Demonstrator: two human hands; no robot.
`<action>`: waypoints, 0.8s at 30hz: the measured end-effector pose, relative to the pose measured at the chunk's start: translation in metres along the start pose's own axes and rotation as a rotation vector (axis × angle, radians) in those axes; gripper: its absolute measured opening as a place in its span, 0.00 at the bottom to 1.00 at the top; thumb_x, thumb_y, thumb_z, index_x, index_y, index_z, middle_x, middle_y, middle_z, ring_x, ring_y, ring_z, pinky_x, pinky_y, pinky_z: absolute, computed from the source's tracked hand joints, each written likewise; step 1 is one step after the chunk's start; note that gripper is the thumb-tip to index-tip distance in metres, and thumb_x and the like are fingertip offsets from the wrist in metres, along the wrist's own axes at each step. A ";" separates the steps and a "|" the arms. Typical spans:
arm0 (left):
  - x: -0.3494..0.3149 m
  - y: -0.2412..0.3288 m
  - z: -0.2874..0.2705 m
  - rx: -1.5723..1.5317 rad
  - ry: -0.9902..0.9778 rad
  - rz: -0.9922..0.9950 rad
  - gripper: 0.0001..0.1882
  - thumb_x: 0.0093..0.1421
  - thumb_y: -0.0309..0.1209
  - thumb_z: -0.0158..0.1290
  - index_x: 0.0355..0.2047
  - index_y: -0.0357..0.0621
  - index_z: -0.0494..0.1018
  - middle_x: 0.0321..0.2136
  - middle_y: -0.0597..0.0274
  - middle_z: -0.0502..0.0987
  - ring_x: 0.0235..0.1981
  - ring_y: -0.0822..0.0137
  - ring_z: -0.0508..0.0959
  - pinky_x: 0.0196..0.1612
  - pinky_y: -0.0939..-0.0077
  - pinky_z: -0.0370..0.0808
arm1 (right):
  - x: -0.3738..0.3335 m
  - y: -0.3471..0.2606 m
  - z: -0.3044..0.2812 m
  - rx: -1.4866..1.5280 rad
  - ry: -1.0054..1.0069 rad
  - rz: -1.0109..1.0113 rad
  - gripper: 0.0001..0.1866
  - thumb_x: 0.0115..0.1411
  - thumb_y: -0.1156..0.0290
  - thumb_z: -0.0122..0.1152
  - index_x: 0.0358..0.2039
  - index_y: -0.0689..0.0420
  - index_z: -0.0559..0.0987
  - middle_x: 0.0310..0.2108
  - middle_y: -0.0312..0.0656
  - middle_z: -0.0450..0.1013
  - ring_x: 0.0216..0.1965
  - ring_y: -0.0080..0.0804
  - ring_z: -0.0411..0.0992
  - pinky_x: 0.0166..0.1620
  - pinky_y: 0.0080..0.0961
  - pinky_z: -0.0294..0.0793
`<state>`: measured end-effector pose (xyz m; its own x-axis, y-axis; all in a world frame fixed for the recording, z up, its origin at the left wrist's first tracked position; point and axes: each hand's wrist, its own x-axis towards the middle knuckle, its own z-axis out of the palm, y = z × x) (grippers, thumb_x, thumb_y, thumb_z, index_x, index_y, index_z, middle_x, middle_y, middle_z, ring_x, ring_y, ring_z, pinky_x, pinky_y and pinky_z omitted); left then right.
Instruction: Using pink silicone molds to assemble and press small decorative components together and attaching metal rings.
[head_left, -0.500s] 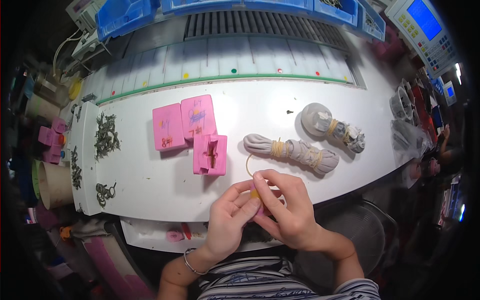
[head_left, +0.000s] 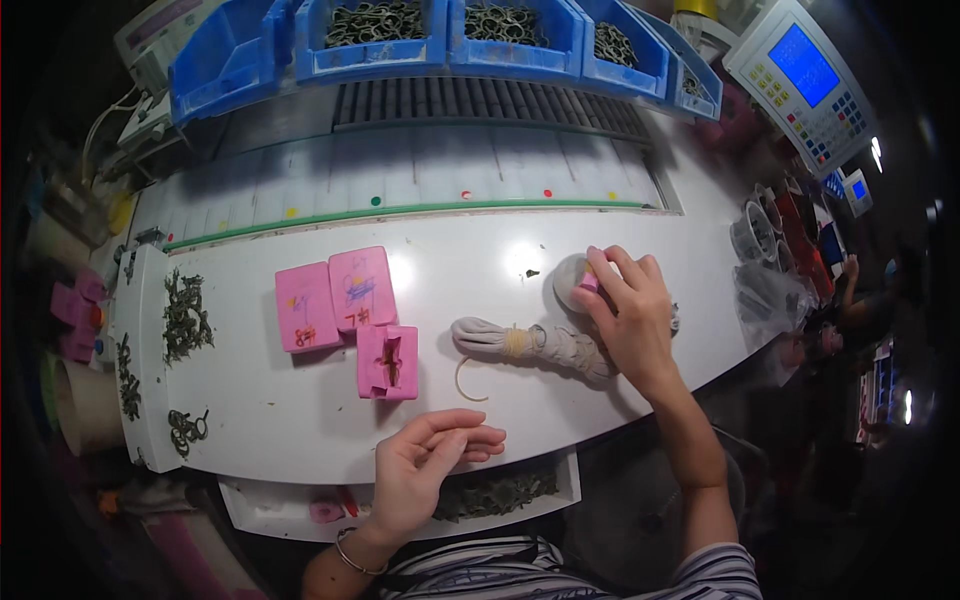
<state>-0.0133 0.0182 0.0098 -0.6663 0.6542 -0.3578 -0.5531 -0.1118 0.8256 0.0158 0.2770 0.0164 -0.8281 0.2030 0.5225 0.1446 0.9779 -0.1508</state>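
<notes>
Small pink piece (head_left: 589, 279) is pinched between thumb and fingertips of the right hand (head_left: 640, 318), over the rear grey bundle's (head_left: 566, 286) round end; contact unclear. Fingertip-only hold could slip and drop it; the wrist could nudge the front grey bundle (head_left: 550, 346). Right hand reaches forward, palm down. Left hand (head_left: 418, 462): fingers loosely bent, nothing seen in it, near table (head_left: 300, 440) edge.
</notes>
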 end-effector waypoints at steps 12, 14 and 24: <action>-0.016 0.019 -0.023 0.315 0.357 0.705 0.10 0.60 0.18 0.41 0.38 0.28 0.71 0.31 0.48 0.77 0.34 0.63 0.78 0.42 0.72 0.74 | -0.003 -0.006 0.003 0.022 -0.102 0.021 0.25 0.46 0.74 0.65 0.48 0.56 0.75 0.42 0.45 0.67 0.38 0.43 0.62 0.42 0.35 0.67; -0.008 0.019 -0.030 0.574 0.380 0.875 0.10 0.57 0.18 0.44 0.39 0.31 0.71 0.38 0.48 0.74 0.42 0.61 0.72 0.48 0.69 0.68 | 0.004 -0.007 0.004 -0.024 -0.084 -0.036 0.25 0.47 0.72 0.65 0.48 0.57 0.75 0.39 0.46 0.67 0.41 0.44 0.63 0.43 0.37 0.66; 0.012 0.025 -0.028 0.606 0.472 0.697 0.19 0.56 0.21 0.49 0.50 0.34 0.67 0.47 0.51 0.67 0.47 0.63 0.69 0.47 0.73 0.69 | -0.011 0.001 -0.003 0.019 -0.089 -0.053 0.28 0.46 0.70 0.66 0.50 0.60 0.73 0.38 0.46 0.66 0.40 0.42 0.64 0.43 0.34 0.66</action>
<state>-0.0490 0.0025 0.0138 -0.9424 0.2148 0.2564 0.2873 0.1275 0.9493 0.0265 0.2757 0.0129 -0.8794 0.1449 0.4534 0.0895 0.9859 -0.1416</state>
